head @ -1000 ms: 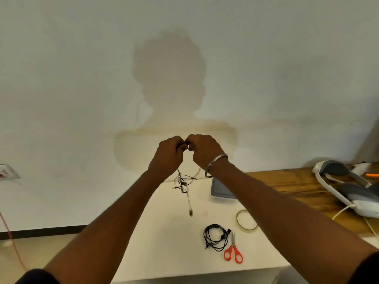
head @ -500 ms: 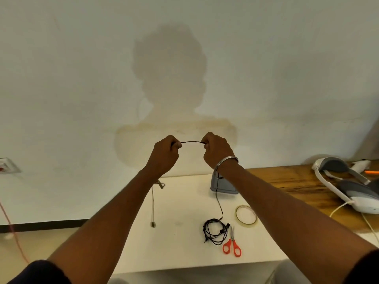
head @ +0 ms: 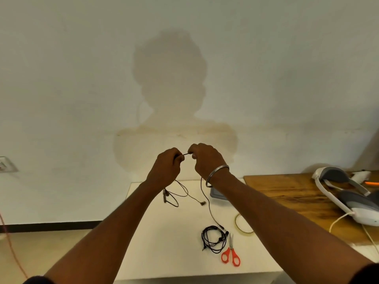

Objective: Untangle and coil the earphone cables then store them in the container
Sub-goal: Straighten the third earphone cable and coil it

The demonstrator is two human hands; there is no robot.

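Both hands (head: 185, 165) pinch one earphone cable (head: 206, 198) (grey container (head: 217, 195) contents hidden).

Raised above the white table (head: 155, 242), both hands (head: 166, 169) pinching 1 cable (head: 206, 199), open air all around. Below the grip, loose strands dangling. Farther below and right: coiled black earphones (head: 214, 238), red scissors (head: 230, 257), tape ring (head: 244, 224), grey container (head: 218, 194) just behind the right wrist. Bare tabletop below-left.
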